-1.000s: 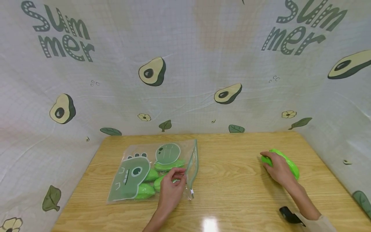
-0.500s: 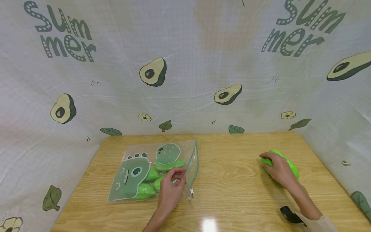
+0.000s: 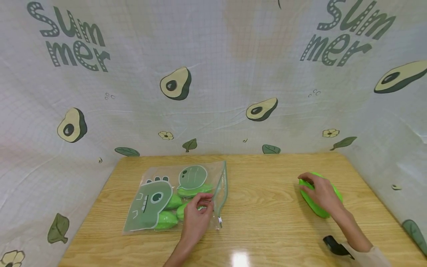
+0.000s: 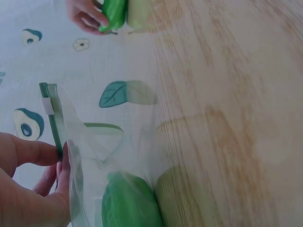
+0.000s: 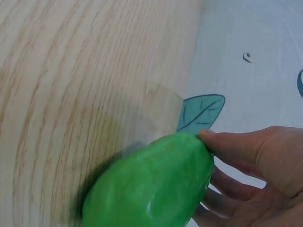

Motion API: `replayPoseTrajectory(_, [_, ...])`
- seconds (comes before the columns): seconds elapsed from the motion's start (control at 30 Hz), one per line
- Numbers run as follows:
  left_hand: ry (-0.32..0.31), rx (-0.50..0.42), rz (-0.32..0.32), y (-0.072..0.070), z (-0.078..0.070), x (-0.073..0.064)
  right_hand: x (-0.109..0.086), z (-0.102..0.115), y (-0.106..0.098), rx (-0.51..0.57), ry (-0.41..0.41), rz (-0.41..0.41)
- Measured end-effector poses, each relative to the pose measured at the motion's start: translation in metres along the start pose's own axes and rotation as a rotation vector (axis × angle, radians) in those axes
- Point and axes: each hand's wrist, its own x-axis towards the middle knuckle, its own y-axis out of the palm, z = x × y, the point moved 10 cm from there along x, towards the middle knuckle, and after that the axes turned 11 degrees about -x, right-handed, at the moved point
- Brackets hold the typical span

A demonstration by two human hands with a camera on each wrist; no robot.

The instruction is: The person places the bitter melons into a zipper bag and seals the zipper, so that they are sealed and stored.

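My left hand [image 3: 197,220] pinches the open edge of a clear zip bag [image 3: 145,213] between thumb and fingers. The bag lies at the left of the table, with a green cartoon monster printed on it. Several green fruits [image 3: 166,220] show through its plastic. In the left wrist view, one fruit [image 4: 130,201] sits close to the bag's mouth, below the white slider [image 4: 47,106]. At the right, my right hand [image 3: 323,194] grips a long, smooth green fruit [image 5: 151,184]. Its thumb is at the fruit's tapered end, and the other fingers reach along the far side.
The wooden table [image 3: 260,207] spans the front. A pale cloth [image 3: 213,92] with avocados, leaves and lettering hangs behind and along both sides. A black device [image 3: 335,246] is strapped at the right wrist, by a light sleeve [image 3: 370,257].
The fruit in my right hand has turned, so more of it shows at the lower left of the hand and less at the right. My left hand and the bag stay put.
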Motion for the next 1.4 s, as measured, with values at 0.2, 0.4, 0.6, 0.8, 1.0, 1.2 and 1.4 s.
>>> replayPoseTrajectory(0.2, [-0.002,-0.002,0.005,-0.001,0.001,0.0,0.001,0.001,-0.001,0.033,0.022,0.026])
replayPoseTrajectory(0.4, [-0.003,0.008,0.004,-0.001,0.0,0.001,0.003,0.002,-0.004,0.047,0.033,0.011])
replayPoseTrajectory(0.6, [-0.005,0.009,0.005,-0.001,0.001,0.002,0.005,0.002,-0.004,0.055,0.06,0.016])
replayPoseTrajectory(0.8, [-0.004,0.007,0.004,-0.002,0.002,0.002,0.008,0.001,-0.003,0.083,0.082,0.039])
replayPoseTrajectory(1.0, [-0.004,-0.003,0.011,-0.001,0.002,0.002,0.01,0.0,-0.004,0.107,0.102,0.035])
replayPoseTrajectory(1.2, [-0.001,-0.005,0.02,-0.001,0.002,0.001,0.011,0.001,-0.004,0.14,0.121,0.04])
replayPoseTrajectory(1.4, [-0.005,-0.008,0.021,0.0,0.003,0.001,0.01,0.001,-0.001,0.185,0.148,0.053])
